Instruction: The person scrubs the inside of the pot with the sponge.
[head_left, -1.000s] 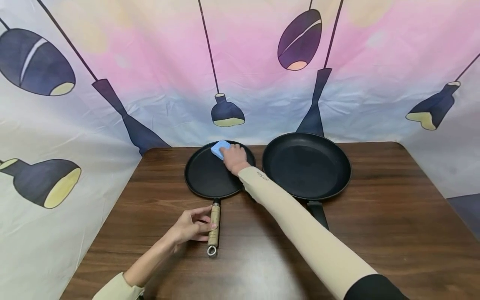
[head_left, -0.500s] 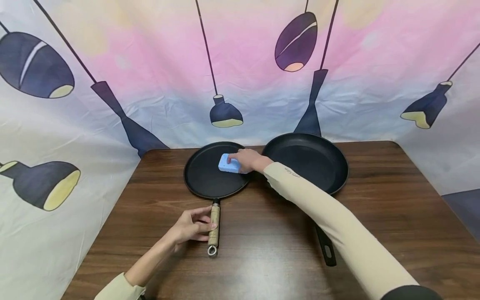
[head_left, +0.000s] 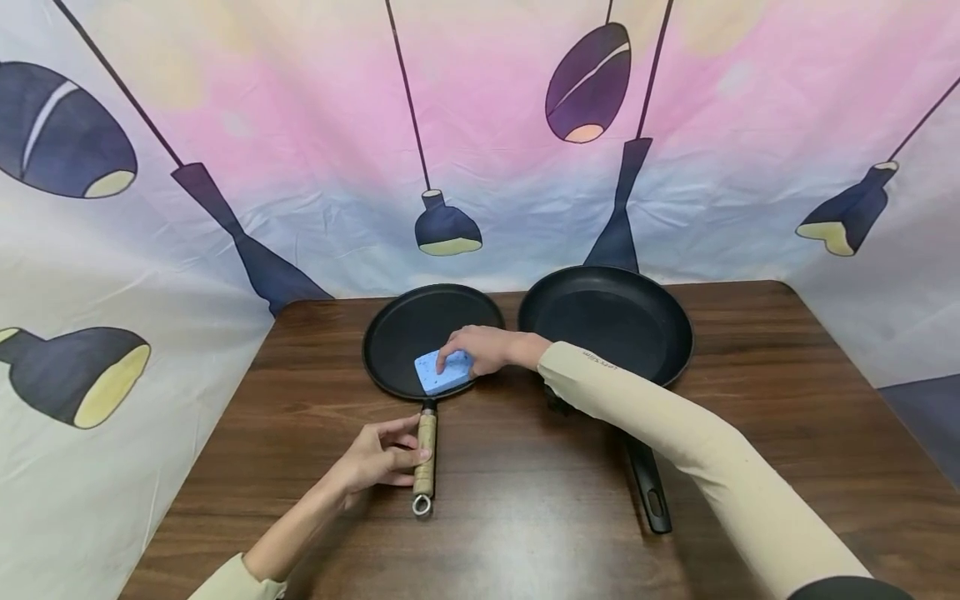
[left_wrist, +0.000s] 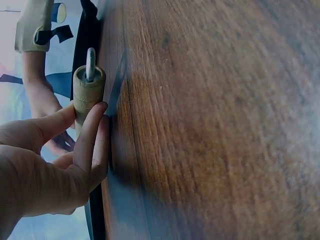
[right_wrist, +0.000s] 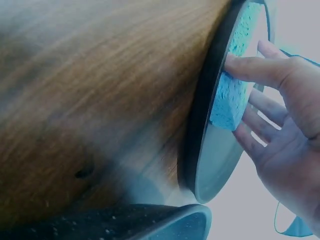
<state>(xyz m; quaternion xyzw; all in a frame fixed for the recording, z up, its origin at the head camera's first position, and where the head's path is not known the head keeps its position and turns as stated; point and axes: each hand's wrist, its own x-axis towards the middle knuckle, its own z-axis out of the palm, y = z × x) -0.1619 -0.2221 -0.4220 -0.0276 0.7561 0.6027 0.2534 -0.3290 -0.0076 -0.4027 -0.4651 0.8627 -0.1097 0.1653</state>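
Note:
A flat black pan (head_left: 397, 333) with a low rim lies at the middle back of the table. My left hand (head_left: 378, 454) pinches its tan wooden handle (head_left: 425, 454) between thumb and fingers; in the left wrist view the fingers wrap the handle (left_wrist: 89, 92) near its metal ring. A blue sponge (head_left: 442, 372) rests on the pan's near part, by the handle joint. My right hand (head_left: 483, 348) grips the sponge, and the right wrist view shows the thumb on the side of the sponge (right_wrist: 235, 95) and fingers beyond it.
A larger, deeper black frying pan (head_left: 607, 321) stands just right of the flat pan, its black handle (head_left: 648, 487) toward the front. The right sleeve crosses over its near part. Both pans sit on a brown wooden table (head_left: 765, 400), with a printed cloth (head_left: 337, 150) hanging behind.
My right hand has brought the sponge from the pan's far edge down to its near edge by the handle. The left hand keeps its hold on the handle.

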